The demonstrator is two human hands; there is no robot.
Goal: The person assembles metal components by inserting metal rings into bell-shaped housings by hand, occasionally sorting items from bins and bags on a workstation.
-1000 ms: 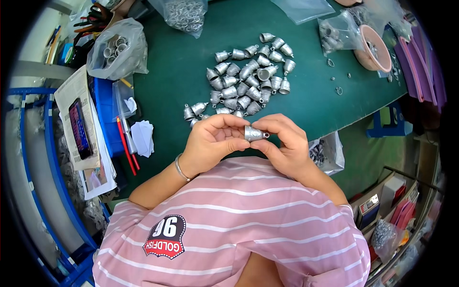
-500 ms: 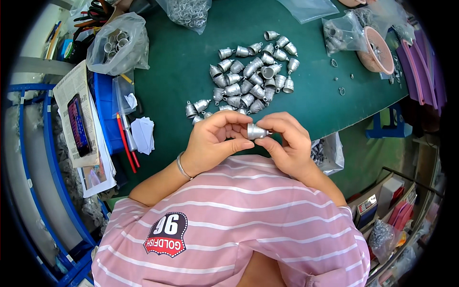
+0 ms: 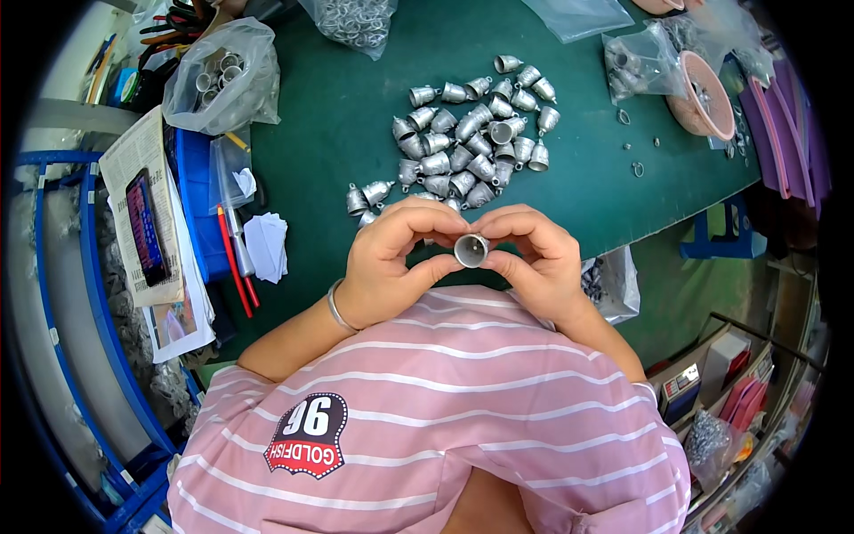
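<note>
Between the fingertips of both hands is a small silver metal bell [image 3: 471, 251], its hollow mouth facing up toward me. My left hand [image 3: 396, 258] pinches it from the left, thumb and forefinger at its side. From the right, my right hand [image 3: 536, 262] grips it the same way. Just beyond the hands, a loose heap of similar silver bells [image 3: 463, 133] lies on the green tabletop [image 3: 329, 116]. Some show their open mouths, others their top loops. A few bells at the heap's near edge are partly hidden behind my fingers.
At left are a plastic bag of metal rings [image 3: 222, 76], a phone [image 3: 147, 227] on newspaper, a blue tray [image 3: 200, 205], red pens [image 3: 235, 262] and white paper slips [image 3: 266, 246]. A pink basket [image 3: 703, 96] stands far right. Below the table's right edge sit a blue stool [image 3: 725, 233] and an open bag [image 3: 614, 285].
The bell has been turned from lying sideways, so its open mouth now faces me. Both hands have drawn closer together around it.
</note>
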